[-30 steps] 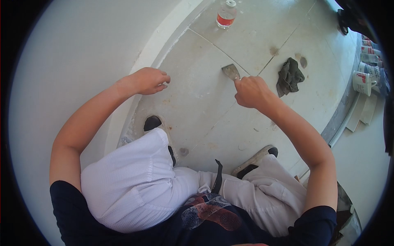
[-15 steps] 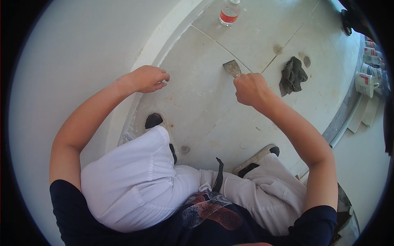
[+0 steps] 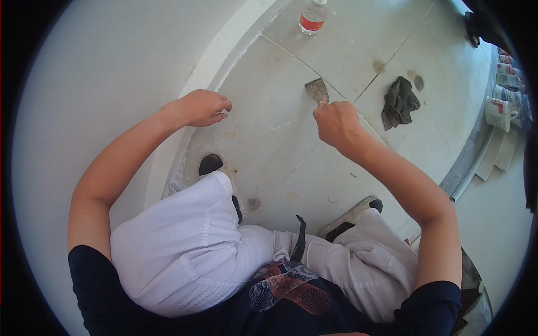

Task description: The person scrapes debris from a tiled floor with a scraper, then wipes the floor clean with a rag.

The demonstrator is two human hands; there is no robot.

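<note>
My right hand (image 3: 338,124) is wrapped round the handle of a putty knife (image 3: 318,91). Its flat, stained metal blade points away from me, low over or on the pale tiled floor (image 3: 263,123); contact is hard to tell. The handle is hidden in my fist. My left hand (image 3: 206,108) hovers beside the white baseboard, its fingers loosely bent and slightly apart, with nothing in it. To the right of the putty knife lies a crumpled dark grey cloth (image 3: 400,103).
A clear bottle with a red label (image 3: 312,18) stands on the floor ahead. The white wall (image 3: 112,84) and its baseboard (image 3: 204,64) run along my left. At right are several white buckets (image 3: 497,113) and pale strips (image 3: 496,154). A dark shoe (image 3: 472,29) shows at upper right.
My right hand has shifted slightly to the left with the putty knife, and the blade has turned a little. The left hand stays in place.
</note>
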